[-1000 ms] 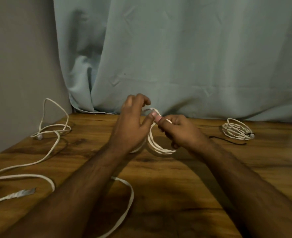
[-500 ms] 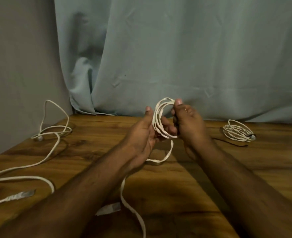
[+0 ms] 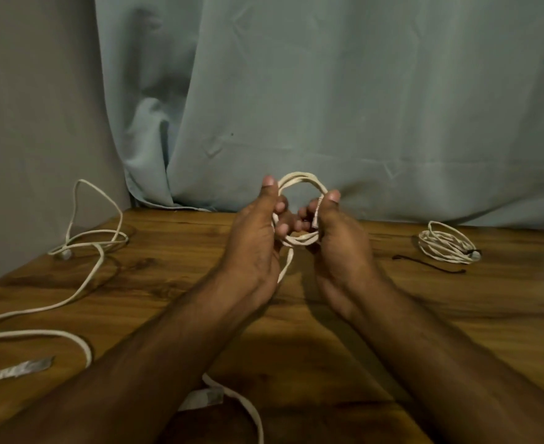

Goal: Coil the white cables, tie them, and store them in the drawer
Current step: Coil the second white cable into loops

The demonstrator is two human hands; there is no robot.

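Holding a small coil (image 3: pixel 299 213) of flat white cable upright between both hands, I have my left hand (image 3: pixel 258 241) curled round its nine o'clock side, thumb up along the loops, and my right hand (image 3: pixel 334 238) closed on its three o'clock side, thumb pinning what looks like the connector end against the turns. The coil hangs above the wooden surface (image 3: pixel 392 315), about at the middle of the view. From its six o'clock a loose tail (image 3: pixel 285 267) drops behind my left wrist and reappears at seven o'clock near the front edge, where a taped patch (image 3: pixel 200 398) shows on it. The cable looks light, limp and somewhat springy, so I judge the loops will slide and fan open unless pinched where they stack; the best hold is across all the turns at once, not on a single strand. Out at nine o'clock another white cable (image 3: pixel 81 251) sprawls uncoiled, one loop leaning up against the wall. At three o'clock a finished bundle (image 3: pixel 447 241) lies flat, already tied, with a thin dark tie (image 3: pixel 431 264) lying just beside it. A pale blue curtain (image 3: pixel 328 91) hangs behind at twelve o'clock. No drawer is in sight.
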